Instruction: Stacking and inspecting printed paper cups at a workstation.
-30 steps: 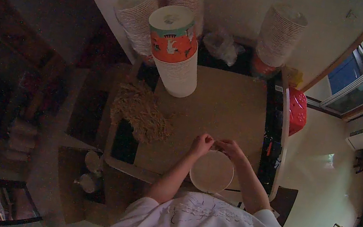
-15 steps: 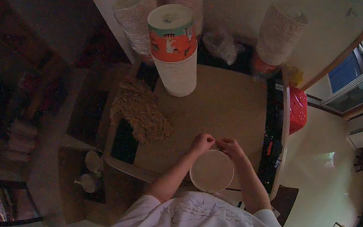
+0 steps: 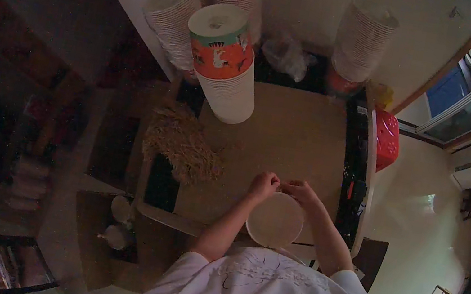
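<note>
A round white paper tub [image 3: 274, 222] stands against my shirt at the table's near edge, its wide mouth facing up. At its far rim, my left hand [image 3: 265, 184] is closed in a pinch. My right hand [image 3: 298, 191] pinches close beside it, also at the rim. Whatever the fingertips hold is too small and dark to make out. Left of my hands lies a tangled heap of brown cord-like strands [image 3: 184, 145]. Beyond it rises a tall stack of paper tubs [image 3: 229, 92], upside down, the top one printed orange and green.
More stacked tubs in clear wrap [image 3: 173, 19] line the back left, with another wrapped stack [image 3: 364, 44] at the back right. Crumpled clear plastic [image 3: 289, 59] lies between them. A red plastic stool [image 3: 385, 142] stands right of the table [image 3: 295, 132]. An open cardboard box [image 3: 92, 229] holding tubs sits lower left.
</note>
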Motion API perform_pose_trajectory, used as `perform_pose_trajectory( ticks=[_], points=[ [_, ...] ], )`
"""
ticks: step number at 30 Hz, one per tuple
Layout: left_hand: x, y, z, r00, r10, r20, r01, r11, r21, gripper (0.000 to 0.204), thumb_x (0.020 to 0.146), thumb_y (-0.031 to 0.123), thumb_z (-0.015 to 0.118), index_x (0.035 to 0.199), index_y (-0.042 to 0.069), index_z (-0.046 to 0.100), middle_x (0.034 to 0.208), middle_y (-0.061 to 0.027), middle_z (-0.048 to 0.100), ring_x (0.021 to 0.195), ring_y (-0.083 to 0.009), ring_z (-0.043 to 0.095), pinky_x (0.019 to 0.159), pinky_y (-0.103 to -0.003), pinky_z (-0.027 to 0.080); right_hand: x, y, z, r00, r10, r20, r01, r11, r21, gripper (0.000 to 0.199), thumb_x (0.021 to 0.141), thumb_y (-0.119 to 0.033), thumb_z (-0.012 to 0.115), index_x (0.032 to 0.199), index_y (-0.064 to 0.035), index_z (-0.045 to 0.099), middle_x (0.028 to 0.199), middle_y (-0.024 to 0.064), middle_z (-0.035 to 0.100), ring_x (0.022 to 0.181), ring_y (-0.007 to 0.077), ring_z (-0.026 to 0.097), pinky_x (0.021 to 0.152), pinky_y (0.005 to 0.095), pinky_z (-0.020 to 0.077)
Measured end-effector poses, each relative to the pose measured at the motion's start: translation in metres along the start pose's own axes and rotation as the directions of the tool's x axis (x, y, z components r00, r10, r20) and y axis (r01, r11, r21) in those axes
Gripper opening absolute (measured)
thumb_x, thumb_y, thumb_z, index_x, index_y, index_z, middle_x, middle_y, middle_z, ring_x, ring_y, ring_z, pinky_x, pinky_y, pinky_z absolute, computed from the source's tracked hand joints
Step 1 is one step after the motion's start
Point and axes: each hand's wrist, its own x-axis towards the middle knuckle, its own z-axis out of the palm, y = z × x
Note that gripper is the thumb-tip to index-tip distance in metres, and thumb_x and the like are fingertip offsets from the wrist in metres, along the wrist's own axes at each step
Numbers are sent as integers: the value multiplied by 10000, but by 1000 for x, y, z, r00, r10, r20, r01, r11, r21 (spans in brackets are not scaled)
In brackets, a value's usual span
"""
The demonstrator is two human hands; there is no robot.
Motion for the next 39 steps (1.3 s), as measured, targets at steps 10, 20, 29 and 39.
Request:
perform_pose_trajectory(
  ticks=[10, 20, 29, 39],
  points=[
    [8, -45, 30, 989, -112, -95, 93, 978, -185, 49, 699, 78, 493, 677, 34, 488, 628, -113, 562, 603, -240, 566, 556, -353, 444, -18, -15, 8, 1000, -7, 24, 10, 992, -125, 177, 735, -220, 570, 753, -46, 594, 612, -25, 511, 511, 56, 451, 415, 207, 340],
    [4, -15, 2, 908, -405, 108, 395, 743, -540, 15, 790, 58, 438, 798, 63, 426, 605, -64, 520, 458, -155, 501, 332, -278, 373, -18, -20, -3, 964, 62, 259, -3, 975, -223, 142, 715, -173, 548, 776, -63, 614, 644, -17, 520, 570, 69, 448, 478, 209, 345],
    [10, -24, -17, 944, -35, 327, 174, 897, -406, 232, 688, 219, 631, 799, 21, 584, 618, -33, 564, 534, -104, 513, 443, -274, 412, -8, 5, -4, 957, 66, 282, -107, 985, 134, 178, 729, -179, 563, 829, -35, 595, 723, 10, 542, 629, 90, 484, 546, 214, 396],
    [4, 11, -38, 811, -191, 554, 307, 943, -125, 230, 644, 224, 661, 704, 5, 628, 642, -52, 599, 588, -108, 542, 540, -278, 439, -5, 23, 0, 983, 95, 157, -112, 988, 107, 143, 777, -173, 559, 854, -53, 548, 769, 21, 554, 692, 101, 527, 595, 221, 436]
  ],
)
